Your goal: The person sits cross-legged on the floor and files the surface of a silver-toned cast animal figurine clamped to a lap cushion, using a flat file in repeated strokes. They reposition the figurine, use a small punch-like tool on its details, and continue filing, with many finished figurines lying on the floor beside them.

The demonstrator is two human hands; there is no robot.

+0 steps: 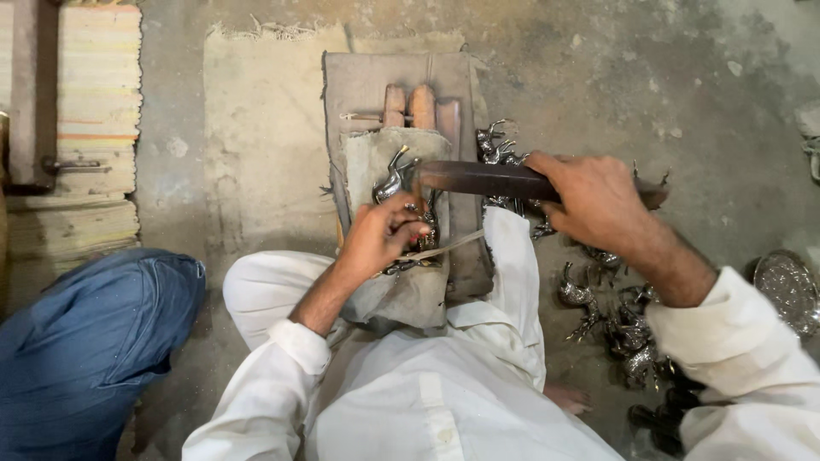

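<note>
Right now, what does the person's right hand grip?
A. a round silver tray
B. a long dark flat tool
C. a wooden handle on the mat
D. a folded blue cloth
B: the right hand wraps the long dark flat tool, held across the small shiny metal figurine that the left hand steadies.

Silver figurine [391, 181]; dark brown file [487, 179]; white sleeves [752, 358]; striped mat [98, 77].

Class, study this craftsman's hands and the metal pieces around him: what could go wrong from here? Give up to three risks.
1. The left hand pins a small silvery figurine right beside the tip of the long dark tool gripped by the right hand; a slip might strike the fingers.
2. The figurine may twist loose on the cloth-covered block.
3. Finished figurines heaped by his right knee might get knocked.
</note>
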